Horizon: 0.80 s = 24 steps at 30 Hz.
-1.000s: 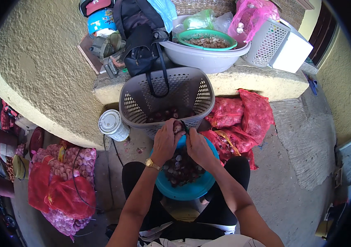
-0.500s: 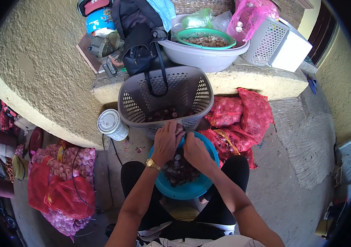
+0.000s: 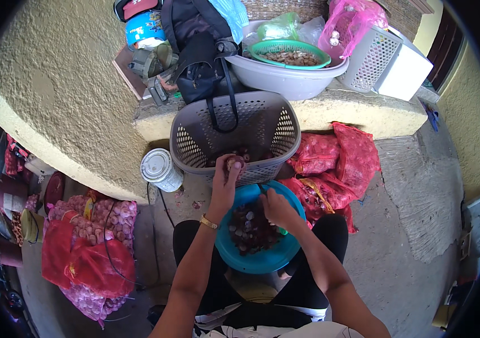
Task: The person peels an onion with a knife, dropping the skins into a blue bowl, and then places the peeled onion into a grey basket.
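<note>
Setting: outdoor concrete floor (image 3: 409, 225) beside a rough plaster ledge (image 3: 358, 115).
Left hand (image 3: 224, 183): raised at the rim of the grey basket (image 3: 234, 132), fingers pinched on a small peeled bulb (image 3: 233, 163).
Right hand (image 3: 274, 207): lower, over the blue bowl (image 3: 260, 256), curled closed around a green-handled tool (image 3: 281, 230), blade hidden.
Bowl: on the lap, filled with dark peelings.
Nearby: red mesh sacks (image 3: 330, 163) right of basket; white tin (image 3: 160, 169) left.
</note>
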Tool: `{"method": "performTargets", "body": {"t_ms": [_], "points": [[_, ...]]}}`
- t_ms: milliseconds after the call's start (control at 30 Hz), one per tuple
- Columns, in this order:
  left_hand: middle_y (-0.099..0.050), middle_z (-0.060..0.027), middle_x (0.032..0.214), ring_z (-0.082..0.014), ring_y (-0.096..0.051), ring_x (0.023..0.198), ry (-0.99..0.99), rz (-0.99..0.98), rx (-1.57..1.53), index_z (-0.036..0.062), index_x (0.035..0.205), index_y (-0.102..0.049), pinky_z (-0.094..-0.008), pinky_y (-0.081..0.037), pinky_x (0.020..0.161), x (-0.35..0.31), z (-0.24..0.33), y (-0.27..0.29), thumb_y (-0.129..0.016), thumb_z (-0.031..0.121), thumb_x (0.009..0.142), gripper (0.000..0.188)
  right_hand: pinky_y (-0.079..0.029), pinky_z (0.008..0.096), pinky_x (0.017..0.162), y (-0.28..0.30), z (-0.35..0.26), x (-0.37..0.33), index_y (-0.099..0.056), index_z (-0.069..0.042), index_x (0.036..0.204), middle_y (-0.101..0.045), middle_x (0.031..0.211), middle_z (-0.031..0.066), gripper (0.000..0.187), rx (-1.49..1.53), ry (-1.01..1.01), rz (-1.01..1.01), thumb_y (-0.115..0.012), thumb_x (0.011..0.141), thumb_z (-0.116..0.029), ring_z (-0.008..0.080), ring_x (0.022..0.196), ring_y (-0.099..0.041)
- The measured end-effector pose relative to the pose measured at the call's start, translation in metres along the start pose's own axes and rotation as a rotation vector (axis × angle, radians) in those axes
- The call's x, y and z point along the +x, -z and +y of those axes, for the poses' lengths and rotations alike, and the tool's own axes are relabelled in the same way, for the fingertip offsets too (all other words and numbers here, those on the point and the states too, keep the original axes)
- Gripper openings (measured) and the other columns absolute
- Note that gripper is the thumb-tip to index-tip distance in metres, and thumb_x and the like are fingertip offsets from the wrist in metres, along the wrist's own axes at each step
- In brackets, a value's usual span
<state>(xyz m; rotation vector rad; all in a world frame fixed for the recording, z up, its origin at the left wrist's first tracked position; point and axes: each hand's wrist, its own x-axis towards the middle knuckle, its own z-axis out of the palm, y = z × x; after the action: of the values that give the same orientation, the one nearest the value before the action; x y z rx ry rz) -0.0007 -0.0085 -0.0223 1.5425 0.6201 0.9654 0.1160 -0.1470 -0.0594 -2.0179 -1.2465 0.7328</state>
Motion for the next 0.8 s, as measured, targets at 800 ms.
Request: {"method": "performTargets", "body": {"t_ms": [800], "points": [[-0.064, 0.0048, 0.096, -0.0065, -0.059, 0.088, 0.634, -0.328, -0.913, 0.0125, 0.112, -0.061, -0.0331, -0.050, 0.089, -0.007, -0.006, -0.016, -0.056, 0.033, 0.099, 0.025, -0.050, 0.0342, 0.087, 0.032, -0.030, 0.031, -0.068, 0.001, 0.108, -0.064, 0.106, 0.0115, 0.040, 0.412, 0.402, 0.381, -0.082, 0.072, -0.013, 0.0245, 0.099, -0.064]]}}
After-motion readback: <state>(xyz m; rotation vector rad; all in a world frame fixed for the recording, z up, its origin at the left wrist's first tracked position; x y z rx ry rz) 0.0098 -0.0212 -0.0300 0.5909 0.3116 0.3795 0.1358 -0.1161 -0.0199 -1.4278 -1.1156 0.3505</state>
